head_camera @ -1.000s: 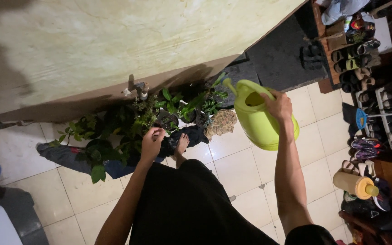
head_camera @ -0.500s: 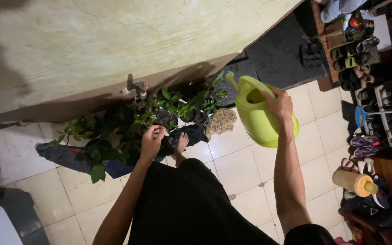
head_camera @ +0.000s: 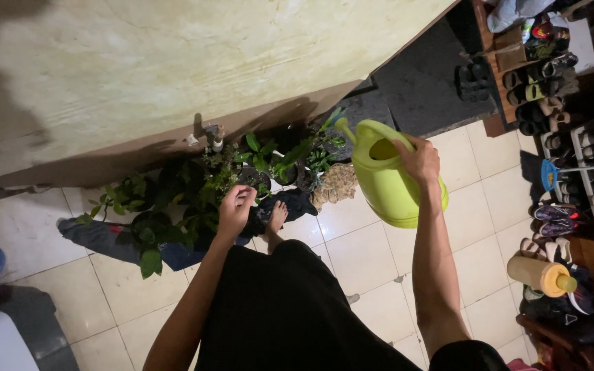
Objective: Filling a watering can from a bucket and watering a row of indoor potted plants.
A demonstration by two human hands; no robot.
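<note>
Right hand (head_camera: pixel 421 161) wrapped round handle of green watering can (head_camera: pixel 386 184), held above floor, spout toward potted plants (head_camera: pixel 242 172) by wall; left hand (head_camera: pixel 234 211) curled among leaves; no water visibly pouring yet.

Right hand (head_camera: pixel 421 159) grips a lime-green watering can (head_camera: pixel 386 182) tilted toward potted plants (head_camera: pixel 269 161); left hand (head_camera: pixel 234 211) touches leaves.

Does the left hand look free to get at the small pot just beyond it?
Probably yes. The left hand sits curled among the leaves right beside the small pot, with only thin foliage between them; the right hand holds the green watering can.
</note>
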